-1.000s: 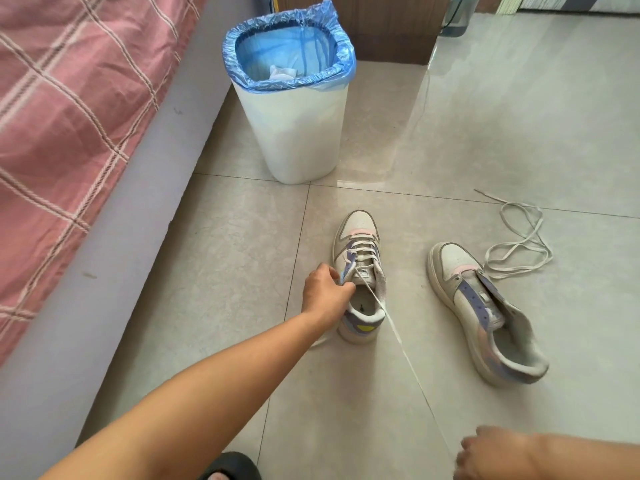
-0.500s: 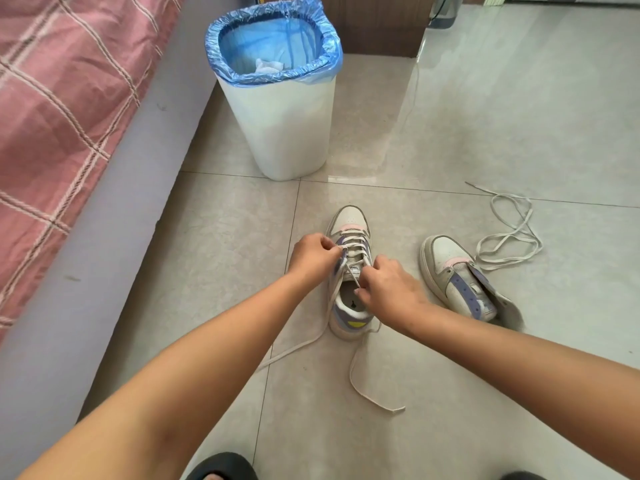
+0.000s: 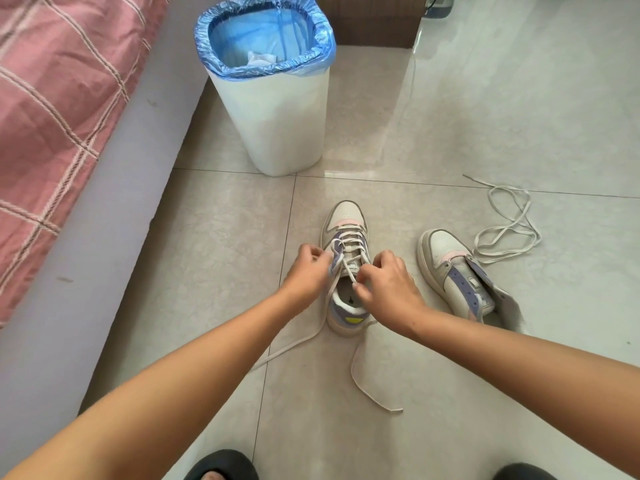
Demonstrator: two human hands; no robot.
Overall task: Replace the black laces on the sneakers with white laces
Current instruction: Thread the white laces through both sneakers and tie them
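both hands have closed in on the laced sneaker (image 3: 346, 271) since a second ago, when the right hand was far back near the person pulling the lace taut; that lace now lies slack on the floor.

taking the laced sneaker as the landmark: the bed (image 3: 62, 133) with its pink checked cover runs along the far left, and the bin (image 3: 273, 109) with a blue liner stands beyond the toe, well apart. the second sneaker (image 3: 460, 278), with no lace in it, lies just to the right, tipped open, and a loose white lace (image 3: 505, 230) is coiled past its toe.

the laced sneaker points away from the person, long axis running straight out from them, heel nearest. the left hand (image 3: 306, 271) grips its left eyelet flap; the right hand (image 3: 388, 285) has its fingers curled at the right side of the lacing, pinching the white lace (image 3: 349, 268) where it crosses. both hands are equally near, one on each side of the tongue. two free ends trail back past the heel, one to the left, one curling to the right.

my guess is the top eyelets remain to be threaded here. nothing blocks the hands; the trailing ends could snag under the heel.
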